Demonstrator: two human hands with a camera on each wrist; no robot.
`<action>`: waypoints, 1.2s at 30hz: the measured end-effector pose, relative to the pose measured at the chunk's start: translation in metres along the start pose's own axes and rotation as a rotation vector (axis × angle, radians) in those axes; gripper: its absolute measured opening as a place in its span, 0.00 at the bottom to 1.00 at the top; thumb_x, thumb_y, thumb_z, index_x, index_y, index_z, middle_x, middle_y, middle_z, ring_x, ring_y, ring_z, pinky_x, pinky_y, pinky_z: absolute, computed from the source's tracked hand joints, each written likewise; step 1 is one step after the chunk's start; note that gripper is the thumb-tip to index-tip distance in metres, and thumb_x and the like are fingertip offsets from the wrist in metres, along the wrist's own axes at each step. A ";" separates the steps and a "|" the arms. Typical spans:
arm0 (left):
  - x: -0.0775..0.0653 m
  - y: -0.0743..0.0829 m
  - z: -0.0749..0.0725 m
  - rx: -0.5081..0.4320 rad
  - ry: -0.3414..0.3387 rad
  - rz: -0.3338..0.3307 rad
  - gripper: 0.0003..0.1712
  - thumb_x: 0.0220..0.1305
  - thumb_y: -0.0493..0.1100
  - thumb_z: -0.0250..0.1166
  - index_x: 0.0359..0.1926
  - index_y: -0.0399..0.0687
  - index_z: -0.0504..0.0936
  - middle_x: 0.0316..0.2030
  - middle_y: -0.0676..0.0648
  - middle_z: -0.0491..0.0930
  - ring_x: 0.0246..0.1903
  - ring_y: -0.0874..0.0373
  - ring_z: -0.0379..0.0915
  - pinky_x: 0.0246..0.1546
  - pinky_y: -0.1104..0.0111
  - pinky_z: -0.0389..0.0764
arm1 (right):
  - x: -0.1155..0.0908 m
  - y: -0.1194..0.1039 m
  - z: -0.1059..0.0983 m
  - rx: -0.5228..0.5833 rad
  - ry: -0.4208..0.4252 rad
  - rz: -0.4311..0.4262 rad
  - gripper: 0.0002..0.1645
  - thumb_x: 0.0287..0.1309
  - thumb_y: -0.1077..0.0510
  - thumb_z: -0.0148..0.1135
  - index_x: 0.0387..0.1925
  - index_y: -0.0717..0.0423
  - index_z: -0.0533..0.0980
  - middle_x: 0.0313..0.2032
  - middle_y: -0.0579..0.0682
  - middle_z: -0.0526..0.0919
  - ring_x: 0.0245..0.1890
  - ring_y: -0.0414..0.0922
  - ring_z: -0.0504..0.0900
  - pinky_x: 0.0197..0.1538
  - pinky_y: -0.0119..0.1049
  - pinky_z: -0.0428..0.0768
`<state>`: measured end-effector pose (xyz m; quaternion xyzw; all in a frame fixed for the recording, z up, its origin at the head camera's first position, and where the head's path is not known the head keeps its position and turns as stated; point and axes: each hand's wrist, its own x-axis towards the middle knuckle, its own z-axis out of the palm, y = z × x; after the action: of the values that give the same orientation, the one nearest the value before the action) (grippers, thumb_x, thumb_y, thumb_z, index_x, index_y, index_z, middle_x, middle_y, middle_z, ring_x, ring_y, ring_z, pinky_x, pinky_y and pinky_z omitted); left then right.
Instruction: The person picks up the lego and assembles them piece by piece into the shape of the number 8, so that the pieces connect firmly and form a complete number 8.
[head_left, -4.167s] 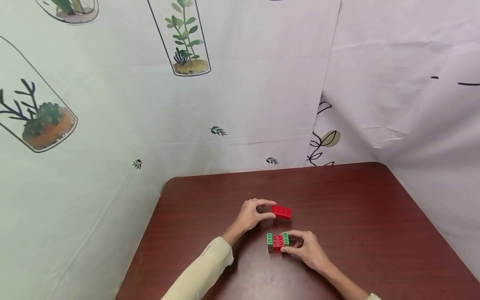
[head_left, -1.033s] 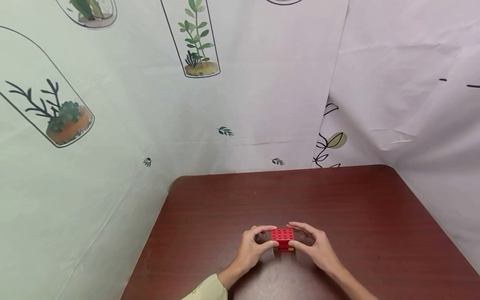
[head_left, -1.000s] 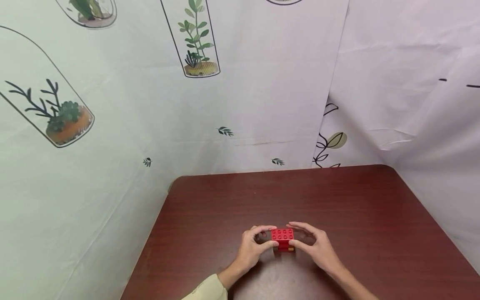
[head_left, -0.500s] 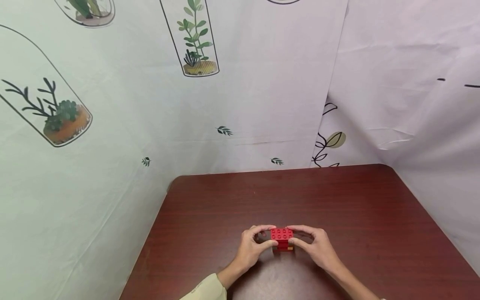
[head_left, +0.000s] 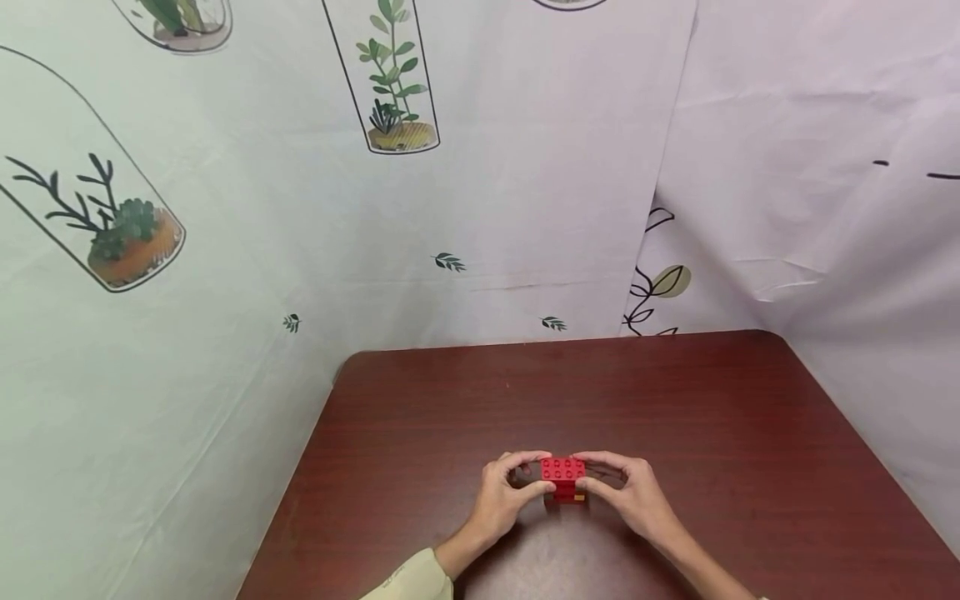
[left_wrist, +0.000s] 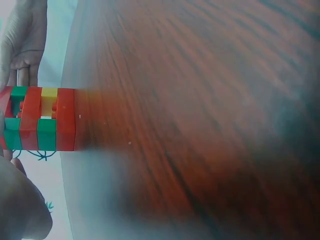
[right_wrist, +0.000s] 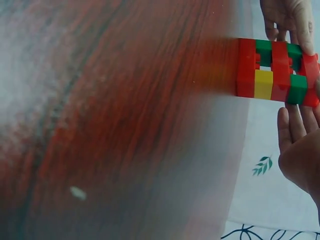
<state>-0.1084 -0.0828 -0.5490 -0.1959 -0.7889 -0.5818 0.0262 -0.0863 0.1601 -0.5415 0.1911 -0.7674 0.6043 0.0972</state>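
A stack of toy building bricks [right_wrist: 280, 80] stands upright on the dark reddish table [head_left: 450, 400]. Its bottom layer is a red brick [right_wrist: 246, 67], topped by a yellow brick [right_wrist: 263, 85] and a green one set apart. Another red brick [left_wrist: 31, 117] lies over these, followed by two separated green bricks. A red studded brick [head_left: 562, 469] forms the top. My left hand [head_left: 501, 492] pinches this top brick's left end between thumb and fingers. At its right end my right hand [head_left: 637, 492] holds it likewise. The stack's far side is hidden in the head view.
White cloth [head_left: 495, 208] printed with plants hangs behind the table and along both sides. The table's back edge [head_left: 562, 341] meets the cloth.
Several seconds ago my left hand held the red brick behind the stack, whose green bricks showed; now it sits on top. Lately my right fingers have closed in slightly.
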 end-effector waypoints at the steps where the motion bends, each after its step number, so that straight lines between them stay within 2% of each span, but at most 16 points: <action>1: 0.000 0.000 0.000 -0.003 0.002 0.000 0.22 0.57 0.45 0.82 0.54 0.56 0.91 0.32 0.42 0.82 0.33 0.51 0.72 0.33 0.74 0.72 | 0.000 0.000 0.000 0.007 0.003 0.011 0.19 0.60 0.65 0.77 0.53 0.58 0.87 0.46 0.54 0.91 0.47 0.42 0.90 0.48 0.36 0.86; 5: -0.001 0.000 0.001 -0.024 -0.001 -0.008 0.22 0.57 0.44 0.82 0.54 0.56 0.91 0.32 0.39 0.80 0.32 0.48 0.71 0.33 0.74 0.71 | -0.001 0.001 0.001 0.028 0.004 0.038 0.19 0.61 0.64 0.77 0.54 0.58 0.87 0.47 0.54 0.91 0.48 0.42 0.90 0.49 0.37 0.86; 9: -0.001 0.000 0.000 -0.021 0.000 -0.007 0.22 0.57 0.44 0.82 0.54 0.56 0.91 0.32 0.36 0.80 0.32 0.48 0.71 0.32 0.75 0.71 | -0.001 0.000 0.001 0.030 -0.003 0.011 0.19 0.62 0.64 0.76 0.55 0.59 0.86 0.48 0.55 0.91 0.49 0.42 0.89 0.49 0.35 0.86; 12: -0.001 0.000 -0.002 0.012 0.002 -0.001 0.22 0.57 0.46 0.82 0.54 0.57 0.91 0.32 0.38 0.81 0.32 0.48 0.72 0.32 0.74 0.72 | 0.000 0.000 0.001 0.046 -0.012 0.025 0.19 0.62 0.64 0.76 0.54 0.59 0.86 0.48 0.55 0.91 0.49 0.42 0.89 0.49 0.35 0.86; 16: -0.003 0.003 -0.003 0.068 0.000 0.012 0.22 0.57 0.48 0.82 0.54 0.59 0.91 0.36 0.43 0.84 0.36 0.44 0.75 0.35 0.69 0.76 | 0.000 0.001 -0.001 0.063 -0.027 0.066 0.19 0.61 0.63 0.77 0.54 0.58 0.87 0.47 0.54 0.91 0.48 0.42 0.90 0.49 0.34 0.85; 18: -0.004 0.004 -0.003 0.097 -0.001 0.027 0.22 0.57 0.49 0.82 0.54 0.60 0.91 0.39 0.47 0.86 0.39 0.45 0.78 0.39 0.66 0.78 | -0.001 0.001 -0.002 0.063 -0.034 0.067 0.19 0.61 0.63 0.77 0.54 0.58 0.87 0.48 0.54 0.91 0.48 0.42 0.90 0.49 0.34 0.86; 22: -0.005 0.004 -0.005 0.162 -0.011 0.077 0.24 0.57 0.50 0.82 0.56 0.61 0.90 0.44 0.53 0.87 0.43 0.53 0.79 0.42 0.63 0.79 | -0.005 0.002 -0.003 0.060 -0.048 0.063 0.22 0.61 0.63 0.77 0.57 0.59 0.85 0.50 0.54 0.90 0.50 0.40 0.89 0.50 0.37 0.86; 26: -0.008 0.000 -0.007 0.236 -0.036 0.152 0.30 0.58 0.49 0.82 0.62 0.58 0.86 0.48 0.58 0.87 0.46 0.59 0.79 0.42 0.63 0.79 | -0.008 0.005 -0.003 0.066 -0.073 0.055 0.28 0.60 0.63 0.77 0.61 0.67 0.81 0.54 0.59 0.88 0.51 0.42 0.89 0.51 0.43 0.86; 29: -0.011 -0.002 -0.008 0.267 -0.059 0.180 0.35 0.59 0.47 0.82 0.67 0.53 0.82 0.53 0.59 0.86 0.47 0.58 0.79 0.42 0.65 0.78 | -0.008 0.005 -0.004 0.080 -0.099 0.052 0.32 0.60 0.64 0.77 0.64 0.71 0.78 0.56 0.65 0.86 0.51 0.46 0.89 0.51 0.45 0.85; 32: -0.013 -0.004 -0.009 0.278 -0.065 0.161 0.36 0.59 0.49 0.81 0.67 0.53 0.81 0.53 0.56 0.87 0.45 0.57 0.79 0.40 0.67 0.77 | -0.010 0.005 -0.005 0.070 -0.116 0.062 0.33 0.60 0.65 0.77 0.65 0.71 0.77 0.56 0.68 0.85 0.50 0.48 0.90 0.50 0.41 0.86; 36: -0.015 -0.005 -0.010 0.302 -0.034 0.126 0.32 0.59 0.51 0.81 0.64 0.57 0.84 0.49 0.53 0.88 0.44 0.56 0.80 0.40 0.67 0.77 | -0.012 0.006 -0.006 0.018 -0.109 0.094 0.31 0.59 0.64 0.78 0.62 0.71 0.79 0.53 0.67 0.87 0.47 0.45 0.91 0.47 0.33 0.86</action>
<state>-0.0977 -0.0974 -0.5548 -0.2486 -0.8538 -0.4506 0.0784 -0.0788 0.1691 -0.5502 0.1883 -0.7741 0.6039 0.0248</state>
